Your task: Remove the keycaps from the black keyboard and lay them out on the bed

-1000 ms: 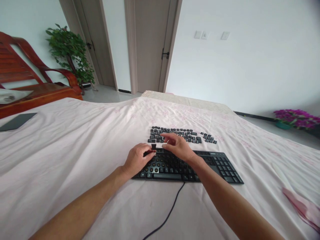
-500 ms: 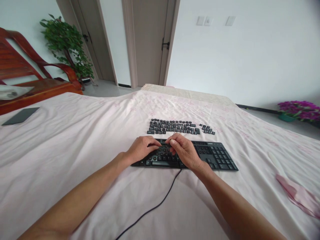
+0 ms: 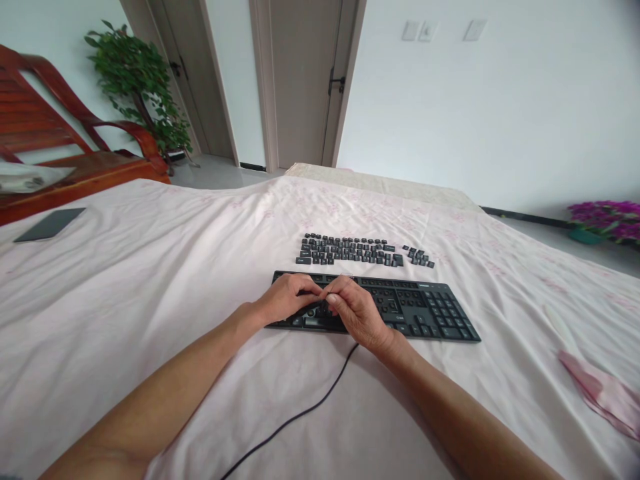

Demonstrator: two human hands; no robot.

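Observation:
A black keyboard point(image 3: 415, 303) lies on the pink-white sheet, many of its key positions bare. Over its left half, my left hand point(image 3: 286, 297) is closed, thumb and fingers brought together at the fingertips of the other hand; what they pinch, perhaps a keycap, is hidden. My right hand point(image 3: 357, 310) is closed in a pinch on a thin wire keycap puller, of which hardly anything shows now. Just beyond the keyboard, loose black keycaps point(image 3: 345, 250) are laid out in rows, with a smaller group of keycaps point(image 3: 419, 257) to their right.
The keyboard cable point(image 3: 310, 410) curves toward me across the sheet point(image 3: 200, 280). A dark flat device point(image 3: 50, 225) lies at the far left, and a pink cloth point(image 3: 603, 393) at the right. Beyond the bed stand a wooden chair point(image 3: 100, 173), a green plant point(image 3: 133, 80) and purple flowers point(image 3: 605, 217).
My right hand has moved left and slightly down with the keycap puller, so its fingertips now meet those of my left hand. My left hand stays nearly in place.

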